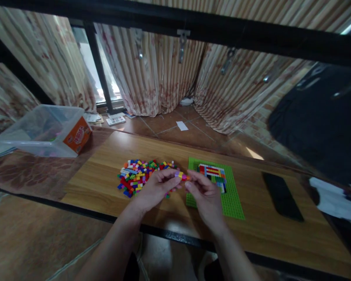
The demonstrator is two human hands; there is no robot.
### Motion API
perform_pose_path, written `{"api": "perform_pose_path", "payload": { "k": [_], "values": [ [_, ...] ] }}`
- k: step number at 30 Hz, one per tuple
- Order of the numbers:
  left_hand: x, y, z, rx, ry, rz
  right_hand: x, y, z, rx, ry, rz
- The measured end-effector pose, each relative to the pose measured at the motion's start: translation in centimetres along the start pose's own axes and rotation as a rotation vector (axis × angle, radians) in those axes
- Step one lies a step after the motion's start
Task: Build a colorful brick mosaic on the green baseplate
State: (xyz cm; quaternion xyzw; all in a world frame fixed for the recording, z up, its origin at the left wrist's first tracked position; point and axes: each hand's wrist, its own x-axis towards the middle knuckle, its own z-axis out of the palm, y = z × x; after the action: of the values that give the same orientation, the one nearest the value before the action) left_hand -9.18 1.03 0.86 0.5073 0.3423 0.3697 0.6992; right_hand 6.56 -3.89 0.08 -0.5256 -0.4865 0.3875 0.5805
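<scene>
Between my two hands is a short row of joined toy bricks [179, 175], purple, yellow, red and orange. The fingers of my left hand [160, 185] pinch its purple end. My right hand [204, 191] closes on the red and orange end. Behind and to the left of my left hand lies a heap of loose bricks [134, 175] in many colours. Partly behind my right hand is a green baseplate [234, 195]. It carries a low build of coloured bricks [212, 171], with red, white, yellow and blue rows.
A black phone-like slab [282, 195] lies on the wooden table [99, 175] at the right. At the far left stands a clear plastic bin [43, 125] with an orange label. A dark bar [175, 23] crosses above, in front of curtains.
</scene>
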Motion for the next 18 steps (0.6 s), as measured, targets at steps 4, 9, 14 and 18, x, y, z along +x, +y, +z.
{"api": "perform_pose_path", "payload": {
  "k": [4,9,14,18],
  "values": [
    [0.5,-0.6,1.1,-0.030,-0.057,0.005,0.3,0.4,-0.5,0.166,-0.015,0.044],
    [1.4,-1.0,2.0,-0.053,0.016,0.026,1.0,0.8,-1.2,0.280,-0.004,0.093],
    [2.0,-1.2,2.7,-0.122,-0.016,0.022,1.1,0.9,-1.7,0.315,0.015,0.113],
    [2.0,-1.3,3.2,-0.213,-0.021,-0.008,0.9,1.1,-1.8,0.372,0.052,0.151]
  ]
}}
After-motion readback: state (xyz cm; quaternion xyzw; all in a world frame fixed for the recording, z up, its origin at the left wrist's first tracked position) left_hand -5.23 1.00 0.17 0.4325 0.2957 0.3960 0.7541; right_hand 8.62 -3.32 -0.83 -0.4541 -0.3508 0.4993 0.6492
